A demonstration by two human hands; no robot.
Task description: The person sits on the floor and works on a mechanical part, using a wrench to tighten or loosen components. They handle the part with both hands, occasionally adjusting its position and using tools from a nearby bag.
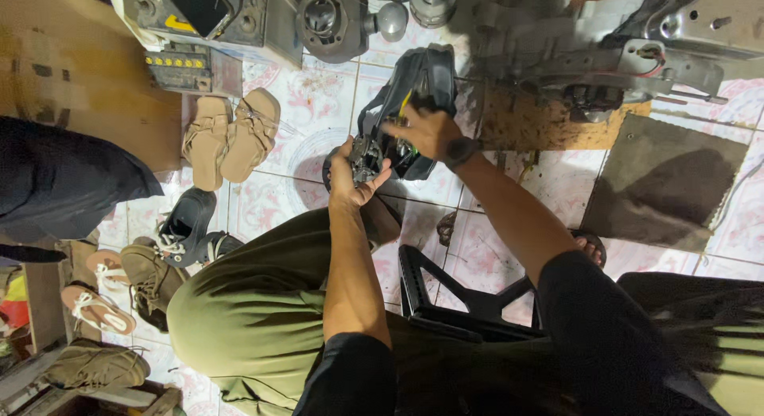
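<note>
The fingers of the left hand [352, 176] are curled around the lower end of a black scooter housing part [410, 106], thumb on one side and the remaining fingers on the other, clamping a metal fitting [366, 155] at that end; the grip is closed on the part. The fingers of the right hand [426, 130] are spread and laid flat against the middle of the same housing, fingertips directed toward the left hand; whether they pinch a small component underneath cannot be determined, since the hand covers that area. A dark wristwatch [460, 152] sits on the right wrist. The housing's long axis runs diagonally from the left hand's grip, up and away from the body, to its rounded far end near the engine assembly [589, 66]. Both hands are in contact with the part; the left hand holds the near end, the right hand rests further along the axis. The part is held above the patterned tile floor [318, 98], between the person's olive-clad knees [255, 305]. A black plastic frame piece [461, 301] lies beneath the right forearm. Tan sandals [231, 134] lie on the floor well to the left, and a cylinder casting [330, 22] stands beyond the housing.
</note>
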